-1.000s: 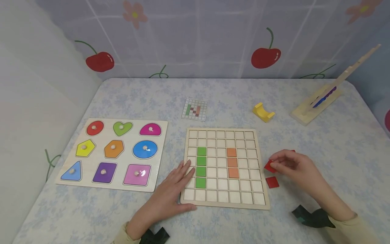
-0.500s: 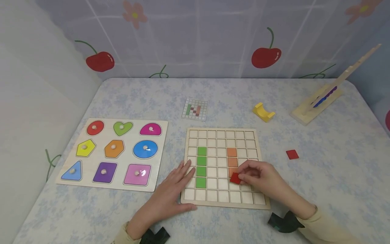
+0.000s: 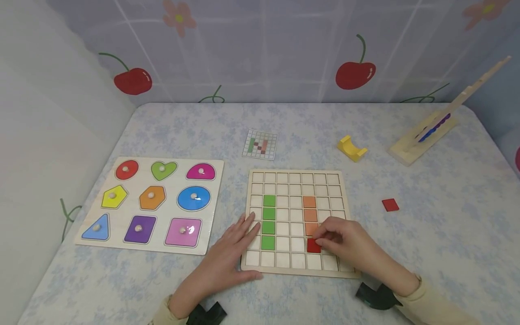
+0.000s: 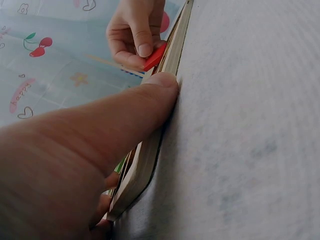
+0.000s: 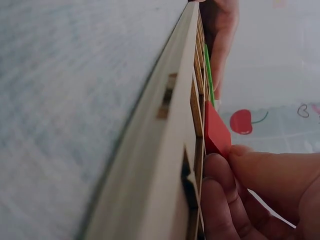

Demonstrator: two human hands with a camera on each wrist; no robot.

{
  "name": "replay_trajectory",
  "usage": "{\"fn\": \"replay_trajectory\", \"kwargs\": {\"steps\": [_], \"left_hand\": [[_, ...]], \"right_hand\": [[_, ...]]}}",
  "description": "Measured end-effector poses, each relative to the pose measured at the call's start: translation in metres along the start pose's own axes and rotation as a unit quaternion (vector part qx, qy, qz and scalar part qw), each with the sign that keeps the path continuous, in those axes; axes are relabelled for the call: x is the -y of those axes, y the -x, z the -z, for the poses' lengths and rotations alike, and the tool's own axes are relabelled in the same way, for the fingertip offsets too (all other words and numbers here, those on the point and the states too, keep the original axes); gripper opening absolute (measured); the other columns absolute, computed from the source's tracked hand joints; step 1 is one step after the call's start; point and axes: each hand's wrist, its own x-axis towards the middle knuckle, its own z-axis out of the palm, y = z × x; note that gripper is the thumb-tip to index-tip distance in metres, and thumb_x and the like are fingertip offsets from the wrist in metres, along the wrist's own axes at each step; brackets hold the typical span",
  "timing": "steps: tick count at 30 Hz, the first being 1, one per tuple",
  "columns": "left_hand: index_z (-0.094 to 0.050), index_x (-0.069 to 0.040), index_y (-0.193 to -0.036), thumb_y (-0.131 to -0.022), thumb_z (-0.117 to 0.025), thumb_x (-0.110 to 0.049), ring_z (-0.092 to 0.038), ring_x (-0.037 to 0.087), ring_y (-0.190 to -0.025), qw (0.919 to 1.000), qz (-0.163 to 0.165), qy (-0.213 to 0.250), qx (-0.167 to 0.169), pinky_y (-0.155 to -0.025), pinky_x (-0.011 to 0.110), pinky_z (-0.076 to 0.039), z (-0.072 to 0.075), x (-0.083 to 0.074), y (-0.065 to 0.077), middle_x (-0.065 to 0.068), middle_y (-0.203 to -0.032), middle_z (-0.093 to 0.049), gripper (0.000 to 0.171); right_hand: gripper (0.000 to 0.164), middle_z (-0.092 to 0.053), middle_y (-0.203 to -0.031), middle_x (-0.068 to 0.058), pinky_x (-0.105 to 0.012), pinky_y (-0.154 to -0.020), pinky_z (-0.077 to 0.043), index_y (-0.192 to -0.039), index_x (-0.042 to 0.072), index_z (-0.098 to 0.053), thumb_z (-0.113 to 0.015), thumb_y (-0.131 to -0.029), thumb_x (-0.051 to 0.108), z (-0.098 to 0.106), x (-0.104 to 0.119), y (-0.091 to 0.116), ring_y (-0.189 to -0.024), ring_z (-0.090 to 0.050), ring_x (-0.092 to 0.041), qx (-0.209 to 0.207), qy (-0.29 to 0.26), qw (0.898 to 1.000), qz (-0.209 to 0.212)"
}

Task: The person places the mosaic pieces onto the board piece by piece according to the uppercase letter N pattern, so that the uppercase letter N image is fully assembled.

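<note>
My right hand [image 3: 345,239] pinches a red square tile [image 3: 313,246] between thumb and fingers. The tile lies over a cell just below the column of orange tiles [image 3: 310,215] on the wooden grid board [image 3: 292,272]. In the right wrist view the red tile [image 5: 216,131] is tilted, its far edge down at the grid. My left hand [image 3: 225,253] rests on the board's left side, fingers straight and spread, thumb at the front edge. Near its fingertips runs a column of green tiles [image 3: 268,228].
Another red tile [image 3: 390,205] lies right of the board. Behind the board are a small grid pattern card [image 3: 260,144] and a yellow curved block [image 3: 351,149]. A wooden stand [image 3: 422,135] is at back right, a knobbed shape puzzle [image 3: 162,216] at left.
My right hand has carried the red tile leftward from beside the board to the cell under the orange column and lowered it there. My left hand has stayed in place.
</note>
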Motion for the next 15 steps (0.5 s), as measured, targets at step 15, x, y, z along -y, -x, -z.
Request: {"fn": "replay_trajectory", "kwargs": {"steps": [15], "left_hand": [[-0.024,-0.008,-0.149,-0.074,-0.072,-0.053,0.0,0.019,-0.14,1.0,0.002,0.003,0.003,-0.111,0.041,-0.013,0.0,0.0,0.0,0.003,-0.156,-0.006,0.1]], "right_hand": [[0.019,-0.065,-0.093,0.004,-0.025,-0.064,-0.053,-0.097,0.011,-0.07,-0.072,-0.08,0.003,0.057,-0.01,0.021,-0.076,-0.059,-0.008,-0.016,0.05,0.991,-0.12]]}}
